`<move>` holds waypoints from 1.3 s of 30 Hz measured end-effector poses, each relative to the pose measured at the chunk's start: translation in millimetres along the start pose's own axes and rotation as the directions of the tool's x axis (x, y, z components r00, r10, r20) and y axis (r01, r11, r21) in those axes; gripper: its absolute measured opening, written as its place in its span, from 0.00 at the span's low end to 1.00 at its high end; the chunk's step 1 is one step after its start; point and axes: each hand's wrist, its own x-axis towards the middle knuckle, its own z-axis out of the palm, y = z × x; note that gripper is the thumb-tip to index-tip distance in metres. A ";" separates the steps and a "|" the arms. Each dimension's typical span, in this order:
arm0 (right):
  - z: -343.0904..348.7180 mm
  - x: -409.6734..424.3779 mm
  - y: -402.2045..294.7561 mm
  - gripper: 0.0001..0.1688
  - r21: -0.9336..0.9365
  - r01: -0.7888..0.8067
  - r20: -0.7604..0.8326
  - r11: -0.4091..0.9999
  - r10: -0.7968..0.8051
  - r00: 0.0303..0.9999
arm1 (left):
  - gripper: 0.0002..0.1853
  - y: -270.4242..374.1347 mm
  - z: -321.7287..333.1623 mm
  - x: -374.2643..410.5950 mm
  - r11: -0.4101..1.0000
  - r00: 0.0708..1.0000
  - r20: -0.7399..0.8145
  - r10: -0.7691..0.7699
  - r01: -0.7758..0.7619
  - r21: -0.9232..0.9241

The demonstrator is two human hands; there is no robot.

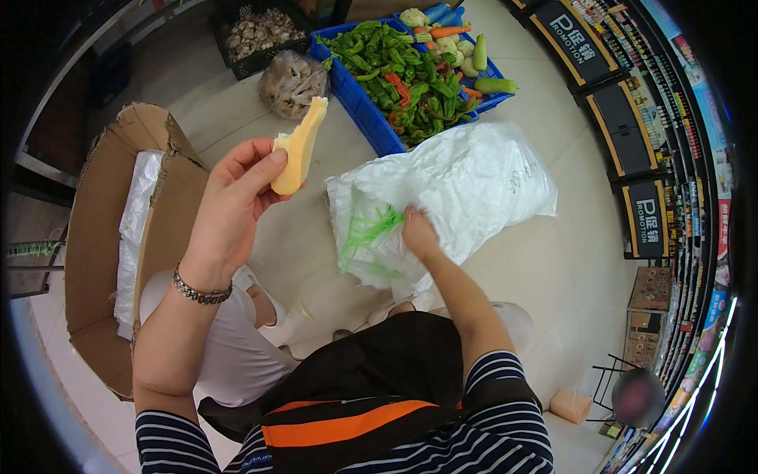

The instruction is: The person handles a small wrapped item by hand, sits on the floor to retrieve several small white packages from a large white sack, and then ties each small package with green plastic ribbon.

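Observation:
My left hand (243,183) is raised at left of centre, thumb and fingers closed on a pale yellow piece of food (300,151) with a ragged, bitten-looking edge. Over the open end of a large white woven sack (450,178) on the floor is my right hand (420,231), blurred, its fingers bent against the sack and beside green plastic strands (376,228). Whether it grips anything I cannot tell. Dark handwriting marks the sack's far right part.
Blue crates hold green peppers (402,77), and carrots and cauliflower. A tied bag (293,83) and a black crate of mushroom-like produce (260,32) lie beyond. At left stands a cardboard box (100,237) with plastic bags; shelves curve along the right, near a stool (636,397).

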 end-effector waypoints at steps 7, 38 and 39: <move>-50.6 59.1 38.0 0.21 0.514 0.045 -0.561 0.857 0.295 0.773 | 0.12 0.4 -7.7 2.1 1.000 1.000 0.007 0.013 -0.013 -0.027; 84.3 108.0 -26.3 0.55 0.198 -0.230 0.217 0.953 0.186 0.958 | 0.11 -16.7 -8.9 -25.5 0.862 0.561 0.716 -0.415 -0.009 0.506; 90.7 104.0 -37.9 0.55 0.143 -0.299 0.315 0.944 0.243 0.918 | 0.11 -19.4 -7.1 -26.1 0.870 0.553 0.729 -0.404 -0.015 0.493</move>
